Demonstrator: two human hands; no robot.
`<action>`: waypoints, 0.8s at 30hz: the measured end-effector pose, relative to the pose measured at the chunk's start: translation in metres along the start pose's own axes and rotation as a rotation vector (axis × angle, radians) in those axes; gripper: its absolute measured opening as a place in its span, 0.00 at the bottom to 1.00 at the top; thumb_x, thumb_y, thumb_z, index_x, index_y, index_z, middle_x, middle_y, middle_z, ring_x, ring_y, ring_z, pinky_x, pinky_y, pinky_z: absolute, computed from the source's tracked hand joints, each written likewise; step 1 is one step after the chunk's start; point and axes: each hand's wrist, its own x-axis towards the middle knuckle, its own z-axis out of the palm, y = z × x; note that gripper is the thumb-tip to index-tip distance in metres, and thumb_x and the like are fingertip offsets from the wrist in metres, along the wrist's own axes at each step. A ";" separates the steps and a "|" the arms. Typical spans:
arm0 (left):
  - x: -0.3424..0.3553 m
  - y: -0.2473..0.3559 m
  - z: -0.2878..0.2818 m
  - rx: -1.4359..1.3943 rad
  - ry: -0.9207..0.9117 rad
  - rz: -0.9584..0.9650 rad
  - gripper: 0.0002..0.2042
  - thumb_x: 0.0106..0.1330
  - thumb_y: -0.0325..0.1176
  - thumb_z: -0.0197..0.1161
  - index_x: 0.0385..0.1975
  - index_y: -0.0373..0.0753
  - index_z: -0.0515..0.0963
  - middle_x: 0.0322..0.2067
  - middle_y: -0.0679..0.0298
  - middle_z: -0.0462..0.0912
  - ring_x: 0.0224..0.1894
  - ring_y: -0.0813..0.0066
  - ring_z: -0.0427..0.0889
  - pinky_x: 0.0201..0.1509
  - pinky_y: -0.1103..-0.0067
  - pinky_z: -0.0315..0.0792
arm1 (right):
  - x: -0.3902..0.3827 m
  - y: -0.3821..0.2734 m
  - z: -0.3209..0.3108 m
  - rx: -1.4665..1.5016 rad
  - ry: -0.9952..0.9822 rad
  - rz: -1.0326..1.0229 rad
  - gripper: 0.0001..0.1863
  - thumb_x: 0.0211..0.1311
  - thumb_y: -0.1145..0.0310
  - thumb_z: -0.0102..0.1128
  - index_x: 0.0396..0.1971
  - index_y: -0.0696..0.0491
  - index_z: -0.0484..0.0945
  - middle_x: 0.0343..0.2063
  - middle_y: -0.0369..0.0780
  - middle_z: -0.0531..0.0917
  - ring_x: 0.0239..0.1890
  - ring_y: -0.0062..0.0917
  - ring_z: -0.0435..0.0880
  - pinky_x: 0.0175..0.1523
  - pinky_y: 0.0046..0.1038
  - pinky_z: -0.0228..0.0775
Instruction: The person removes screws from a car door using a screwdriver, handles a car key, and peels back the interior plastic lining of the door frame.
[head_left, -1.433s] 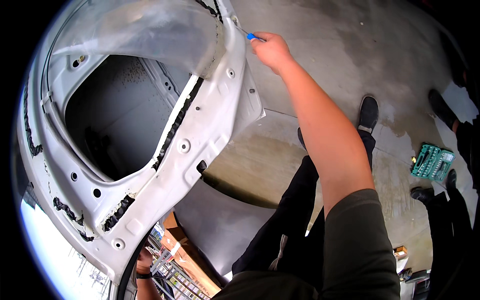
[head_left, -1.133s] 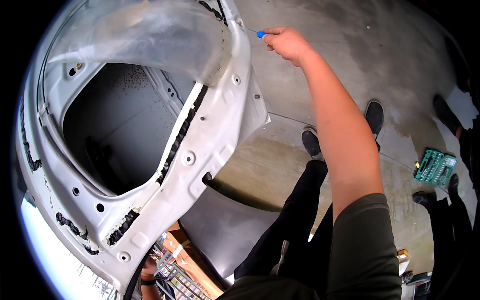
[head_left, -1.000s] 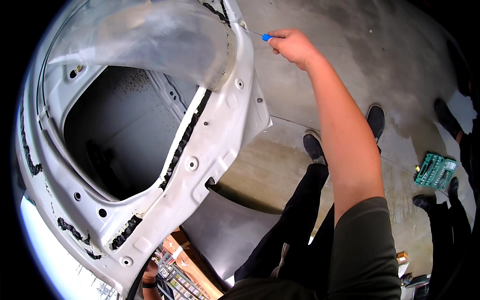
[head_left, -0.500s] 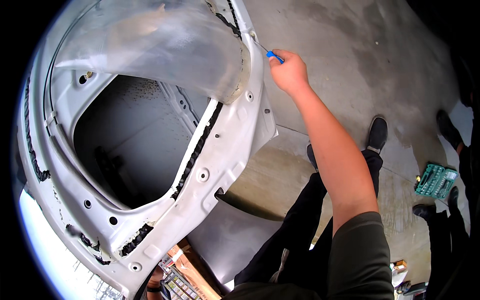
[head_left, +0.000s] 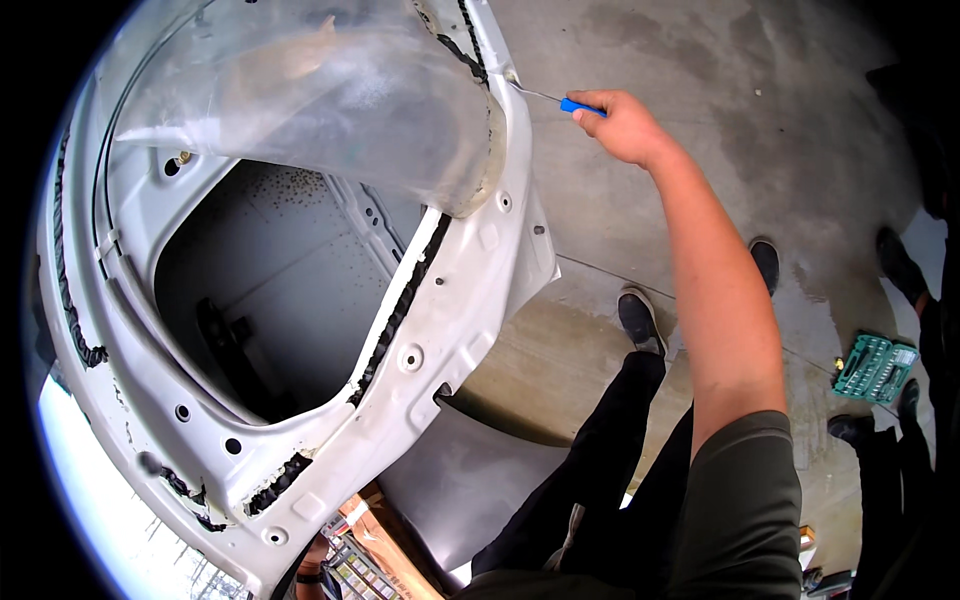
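My right hand (head_left: pixel 622 127) is closed around the blue handle of a thin-shafted screwdriver (head_left: pixel 582 107). The shaft points left, and its tip meets the far right edge of a bare white car door (head_left: pixel 410 357) at a small opening. The shaft looks slightly bent near the tip. Cloudy plastic sheeting (head_left: pixel 330 110) covers the upper part of the door, stuck down with black sealant (head_left: pixel 402 300). Below the door's lower edge, a hand that seems to be my left hand (head_left: pixel 316 549) shows in part, a dark band at its wrist; its fingers are hidden.
A large opening (head_left: pixel 290 300) in the door exposes its dark inside. Beneath lie a grey curved panel (head_left: pixel 470 475) and a cardboard box (head_left: pixel 385 540). At right on the concrete floor sits an open green tool case (head_left: pixel 873 368), beside another person's legs (head_left: pixel 885 470).
My right hand and the screwdriver have moved right, and the shaft lies flatter, its tip still at the door's edge. The door has shifted slightly down in the picture.
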 end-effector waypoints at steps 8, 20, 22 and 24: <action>-0.004 -0.006 0.002 0.033 -0.008 0.005 0.06 0.65 0.31 0.51 0.26 0.40 0.70 0.24 0.60 0.73 0.27 0.59 0.73 0.32 0.65 0.68 | 0.001 0.016 0.035 0.095 0.135 0.007 0.22 0.70 0.64 0.60 0.60 0.54 0.79 0.55 0.46 0.84 0.56 0.35 0.83 0.62 0.32 0.73; -0.017 -0.017 0.002 0.074 -0.022 0.030 0.02 0.61 0.27 0.55 0.27 0.40 0.72 0.26 0.58 0.76 0.28 0.56 0.76 0.33 0.63 0.70 | -0.008 0.024 0.071 0.725 0.120 0.232 0.23 0.74 0.61 0.60 0.65 0.51 0.75 0.26 0.31 0.73 0.20 0.11 0.60 0.22 0.18 0.52; -0.025 -0.019 0.000 0.084 -0.026 0.037 0.01 0.61 0.27 0.55 0.28 0.40 0.73 0.26 0.58 0.76 0.29 0.56 0.76 0.33 0.63 0.71 | -0.017 0.019 0.095 0.814 0.122 0.254 0.23 0.75 0.60 0.59 0.66 0.50 0.74 0.27 0.31 0.73 0.20 0.11 0.60 0.23 0.19 0.52; -0.026 -0.024 -0.001 0.103 -0.021 0.058 0.01 0.60 0.26 0.56 0.28 0.41 0.73 0.26 0.58 0.76 0.29 0.55 0.77 0.33 0.63 0.71 | -0.019 0.013 0.122 1.379 0.108 0.381 0.23 0.76 0.59 0.57 0.66 0.48 0.72 0.27 0.31 0.73 0.19 0.12 0.59 0.23 0.19 0.52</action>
